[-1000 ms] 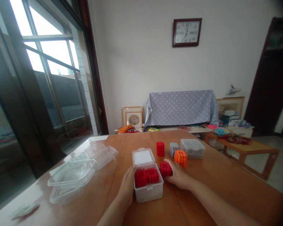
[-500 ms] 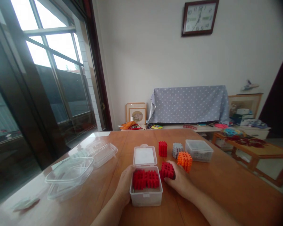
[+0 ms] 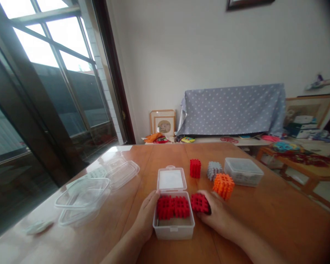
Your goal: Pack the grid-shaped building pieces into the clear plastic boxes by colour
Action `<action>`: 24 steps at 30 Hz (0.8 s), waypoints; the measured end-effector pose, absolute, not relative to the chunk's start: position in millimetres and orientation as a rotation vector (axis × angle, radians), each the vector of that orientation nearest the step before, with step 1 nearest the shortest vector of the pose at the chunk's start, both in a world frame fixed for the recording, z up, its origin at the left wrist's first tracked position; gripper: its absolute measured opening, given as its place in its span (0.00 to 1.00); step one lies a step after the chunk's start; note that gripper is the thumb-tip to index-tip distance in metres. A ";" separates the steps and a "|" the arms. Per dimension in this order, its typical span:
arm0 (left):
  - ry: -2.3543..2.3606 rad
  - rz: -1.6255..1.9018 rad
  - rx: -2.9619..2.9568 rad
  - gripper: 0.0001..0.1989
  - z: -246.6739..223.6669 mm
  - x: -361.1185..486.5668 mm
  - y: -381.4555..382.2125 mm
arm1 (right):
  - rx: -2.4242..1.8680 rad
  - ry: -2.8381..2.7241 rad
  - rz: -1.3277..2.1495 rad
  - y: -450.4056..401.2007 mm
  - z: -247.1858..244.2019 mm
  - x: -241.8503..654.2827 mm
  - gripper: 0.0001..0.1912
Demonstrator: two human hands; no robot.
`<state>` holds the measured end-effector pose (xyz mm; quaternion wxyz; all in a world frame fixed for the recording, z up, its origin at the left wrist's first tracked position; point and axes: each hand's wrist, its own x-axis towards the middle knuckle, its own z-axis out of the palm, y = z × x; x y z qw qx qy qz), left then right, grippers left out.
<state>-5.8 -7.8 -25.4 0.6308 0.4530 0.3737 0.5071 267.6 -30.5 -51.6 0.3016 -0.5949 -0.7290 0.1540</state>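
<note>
An open clear plastic box (image 3: pixel 173 234) stands near the table's front, its lid (image 3: pixel 172 179) folded back behind it. Inside, two red block cubes (image 3: pixel 173 207) fill the rear part. My left hand (image 3: pixel 149 212) lies along the box's left side, thumb at its upper rim. Just right of the box, my right hand (image 3: pixel 216 211) holds another red cube (image 3: pixel 200 202) low over the table; whether the cube touches the wood is unclear. Behind it are an orange cube (image 3: pixel 223 186), a grey cube (image 3: pixel 214 171) and a further red block (image 3: pixel 195 168).
A closed clear box (image 3: pixel 243 172) sits at the back right of the wooden table (image 3: pixel 143 165). On the left lie clear containers (image 3: pixel 82 194), a clear lid (image 3: pixel 124 174) and a small pale packet (image 3: pixel 40 227). A low wooden stand (image 3: pixel 316 168) is beyond the right edge.
The camera view has tilted down and shifted left. My right hand's red cube has tipped a little and sits slightly farther from the box. My left hand stays at the box.
</note>
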 end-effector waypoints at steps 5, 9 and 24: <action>0.861 1.170 1.019 0.22 -22.1 -0.7 -11.2 | -1.602 -1.952 0.425 -39.4 -59.3 276.1 0.30; 0.840 1.156 1.006 0.23 -23.3 3.5 -10.8 | -1.625 -1.938 0.407 -40.5 -61.1 277.5 0.34; 0.932 1.208 1.022 0.20 -31.7 4.3 -4.0 | -1.571 -1.862 0.496 -60.2 -21.5 271.5 0.31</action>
